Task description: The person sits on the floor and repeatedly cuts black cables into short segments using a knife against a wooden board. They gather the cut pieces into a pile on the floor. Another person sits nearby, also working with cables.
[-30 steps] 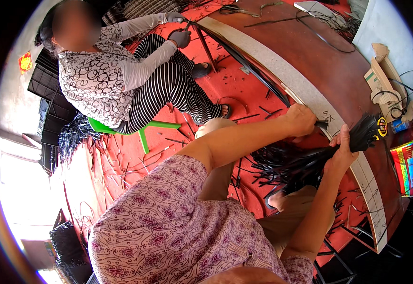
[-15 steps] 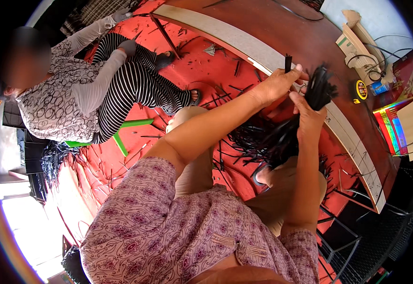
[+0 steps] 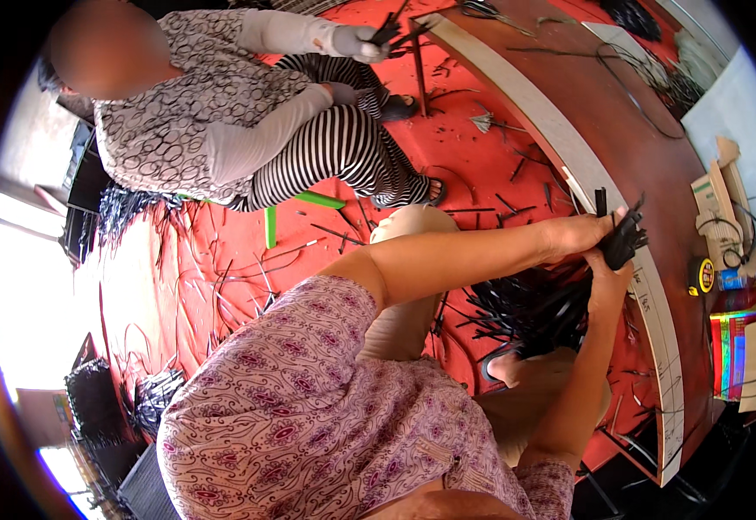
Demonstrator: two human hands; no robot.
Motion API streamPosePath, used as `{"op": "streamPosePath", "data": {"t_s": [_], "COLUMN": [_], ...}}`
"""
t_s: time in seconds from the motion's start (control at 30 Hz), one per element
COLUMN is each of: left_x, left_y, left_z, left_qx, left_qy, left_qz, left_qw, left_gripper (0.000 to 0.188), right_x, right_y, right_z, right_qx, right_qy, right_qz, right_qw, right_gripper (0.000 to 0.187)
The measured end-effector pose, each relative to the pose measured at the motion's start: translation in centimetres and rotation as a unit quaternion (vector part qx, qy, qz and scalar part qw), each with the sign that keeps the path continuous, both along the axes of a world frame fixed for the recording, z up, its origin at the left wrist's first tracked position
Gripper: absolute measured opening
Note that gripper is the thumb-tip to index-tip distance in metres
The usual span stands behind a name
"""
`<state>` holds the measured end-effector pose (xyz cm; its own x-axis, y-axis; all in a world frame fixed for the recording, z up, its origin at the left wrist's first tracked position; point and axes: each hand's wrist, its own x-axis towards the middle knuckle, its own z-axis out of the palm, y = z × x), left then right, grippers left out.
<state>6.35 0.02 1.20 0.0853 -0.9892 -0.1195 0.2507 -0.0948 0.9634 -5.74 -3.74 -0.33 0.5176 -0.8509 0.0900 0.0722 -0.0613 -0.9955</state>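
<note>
A bundle of black strips (image 3: 623, 243) stands upright in my right hand (image 3: 610, 276), its cut ends fanning out above the fingers. My left hand (image 3: 579, 236) touches the bundle from the left. A short black strip (image 3: 601, 200) sticks up from its closed fingers. Part of the left fingertips is hidden behind the bundle. Below the hands, a large heap of long black strips (image 3: 529, 305) lies by my legs.
A pale-edged brown table (image 3: 560, 95) curves along the right, with a yellow tape measure (image 3: 701, 276), cardboard (image 3: 718, 217) and a shiny box (image 3: 729, 355) on it. At left sits a co-worker (image 3: 196, 113), a gloved hand (image 3: 359, 43) gripping black strips. Scraps litter the red floor (image 3: 308, 286).
The whole view has shifted, so things sit further right or lower. My left hand has closed in on the bundle in my right hand. The co-worker's gloved hand now shows black strips.
</note>
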Motion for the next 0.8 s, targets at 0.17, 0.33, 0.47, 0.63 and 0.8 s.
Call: {"op": "streamPosePath", "data": {"t_s": [0.17, 0.33, 0.47, 0.63, 0.8], "left_x": [6.3, 15.5, 24.0, 31.6, 31.4], "left_y": [5.3, 14.4, 14.5, 10.3, 11.4], "left_z": [6.5, 9.2, 8.7, 6.0, 3.9], "left_qx": [-0.039, -0.168, -0.037, 0.01, -0.149], "left_qy": [-0.242, -0.663, -0.763, -0.815, -0.767], "left_qz": [0.088, 0.491, 0.467, 0.35, 0.257], "left_qw": [0.965, 0.539, 0.445, 0.461, 0.569], "left_gripper": [0.083, 0.102, 0.109, 0.036, 0.025], "right_x": [0.0, -0.9, -1.4, -2.8, -4.0], "right_y": [-1.5, -1.5, -1.0, -2.2, -3.0], "right_z": [0.5, 1.8, 2.4, 0.5, 1.5], "right_qx": [0.043, 0.083, 0.1, 0.063, 0.064], "right_qy": [-0.047, -0.141, -0.163, -0.161, -0.198], "right_qz": [-0.062, -0.151, -0.189, -0.204, -0.232], "right_qw": [0.996, 0.975, 0.963, 0.964, 0.95], "right_gripper": [0.017, 0.019, 0.019, 0.017, 0.021]}}
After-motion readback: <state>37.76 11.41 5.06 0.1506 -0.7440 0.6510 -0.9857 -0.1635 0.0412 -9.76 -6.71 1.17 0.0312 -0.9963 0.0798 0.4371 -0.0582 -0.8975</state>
